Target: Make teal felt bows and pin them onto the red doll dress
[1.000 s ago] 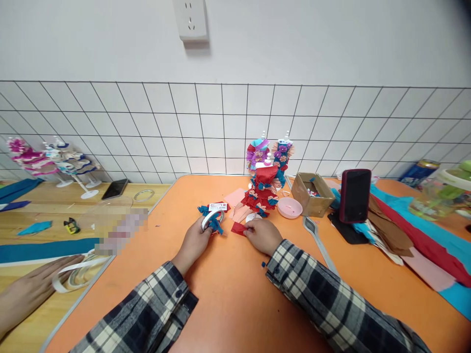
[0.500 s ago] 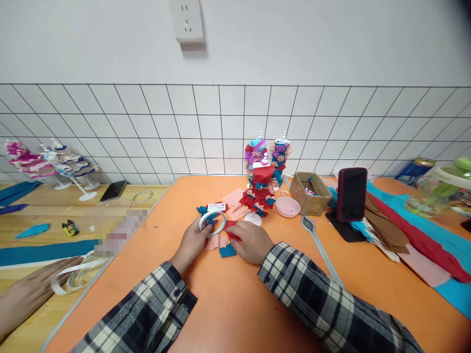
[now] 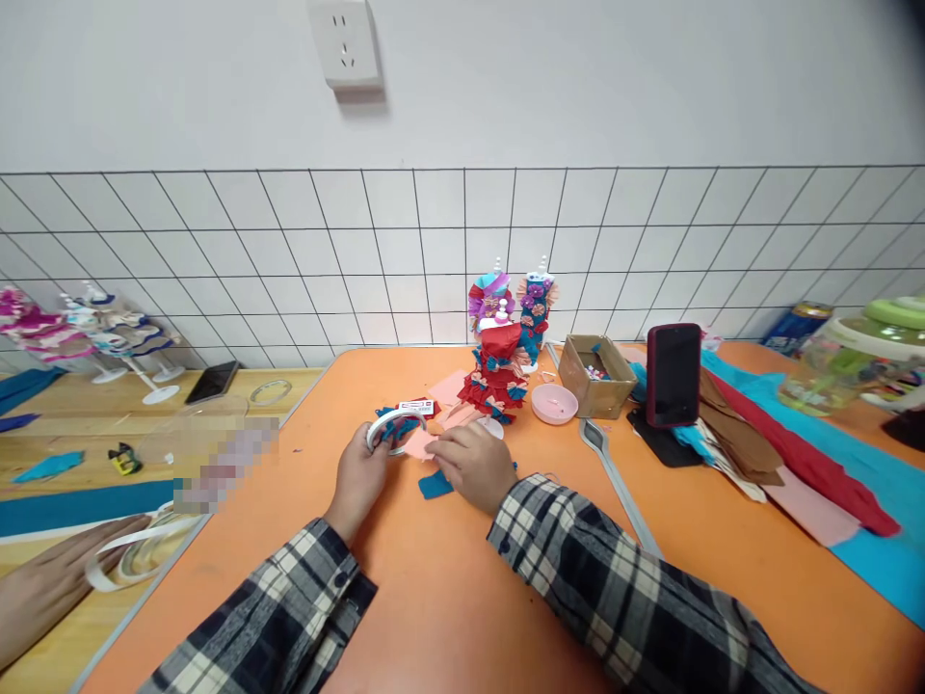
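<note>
My left hand (image 3: pixel 359 474) is closed around a clear roll of tape (image 3: pixel 394 430) held upright above the orange table (image 3: pixel 448 598). My right hand (image 3: pixel 471 465) lies just right of it, fingertips pinched at the tape's edge over a pink paper piece (image 3: pixel 419 445). A blue paper scrap (image 3: pixel 435 484) sits under the right hand's near side. Behind both hands stands a small mannequin in a red and blue paper dress (image 3: pixel 497 381), with two more paper-dressed figures (image 3: pixel 515 301) at the wall.
A cardboard box (image 3: pixel 594 363), a pink dish (image 3: pixel 554 403), a propped phone (image 3: pixel 673 374) and red, blue and brown paper sheets (image 3: pixel 795 453) lie to the right. Another person's hand (image 3: pixel 43 588) rests on tape at the left wooden table, by dress figures (image 3: pixel 87 333).
My right hand slid left from a red scrap to the tape roll. My left hand tipped the roll up and drew it nearer. The view shifted slightly right.
</note>
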The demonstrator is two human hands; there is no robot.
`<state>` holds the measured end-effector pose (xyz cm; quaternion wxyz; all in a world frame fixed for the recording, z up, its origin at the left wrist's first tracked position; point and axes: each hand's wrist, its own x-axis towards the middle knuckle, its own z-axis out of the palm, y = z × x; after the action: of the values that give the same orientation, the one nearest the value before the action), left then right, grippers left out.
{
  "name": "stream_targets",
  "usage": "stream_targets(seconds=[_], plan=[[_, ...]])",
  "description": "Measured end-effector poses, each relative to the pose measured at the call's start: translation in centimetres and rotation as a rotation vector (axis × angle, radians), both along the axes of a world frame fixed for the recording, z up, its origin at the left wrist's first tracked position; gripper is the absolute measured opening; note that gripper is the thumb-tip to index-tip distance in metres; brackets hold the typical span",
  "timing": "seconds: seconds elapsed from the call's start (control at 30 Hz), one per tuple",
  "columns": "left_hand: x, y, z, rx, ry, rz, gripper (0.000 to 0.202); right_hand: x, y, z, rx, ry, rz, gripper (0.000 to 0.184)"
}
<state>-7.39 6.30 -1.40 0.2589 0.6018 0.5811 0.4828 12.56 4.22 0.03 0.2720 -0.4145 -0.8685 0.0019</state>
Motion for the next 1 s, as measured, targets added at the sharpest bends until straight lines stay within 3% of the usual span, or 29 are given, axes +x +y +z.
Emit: stream_targets(seconds=[0.1,0.13,0.2,0.27,0.37,0.47,0.6,0.8,0.93,1.0], plan=[[0.4,-1.3,0.7,0.034,0.098,-0.043,0.009,1.6,-0.5,1.2,0.061,0.188,-0.114,0.03],[0.8,-2.1,1.0,0.046,0.15,-0.125,0.01,2.0,-0.7,1.7,0.069,0.213,-0.133,0.03],[1.9,-3.7,1.3,0.063,0.465,-0.471,0.018,2.7,-1.3,3.2,0.087,0.238,-0.147,0.029],[2.9,-5.2,1.3,0.029,0.655,-0.616,0.028,3.2,-2.0,5.0,0.112,0.265,-0.149,0.026],[3.6,-5.6,0.9,0.025,0.787,-0.653,0.04,3.9,-2.9,7.5,0.098,0.235,-0.101,0.023],[3.6,-3.9,0.1,0.08,0.838,-0.555,0.035,4.8,-3.6,8.7,0.005,0.093,-0.022,0.019],[3.5,-1.4,-0.3,0.159,0.847,-0.414,0.029,5.5,-4.1,7.2,-0.2,0.11,0.009,0.016],[2.6,-2.2,1.0,0.301,0.676,-0.221,0.036,6.7,-5.0,1.5,-0.63,0.432,-0.032,0.026],[1.8,-2.7,1.7,0.293,0.643,-0.151,0.028,7.7,-5.5,-0.3,-0.603,0.525,-0.094,0.024],[1.9,-3.0,2.1,0.276,0.556,-0.2,0.025,7.7,-5.6,-0.4,-0.584,0.555,-0.115,0.019]])
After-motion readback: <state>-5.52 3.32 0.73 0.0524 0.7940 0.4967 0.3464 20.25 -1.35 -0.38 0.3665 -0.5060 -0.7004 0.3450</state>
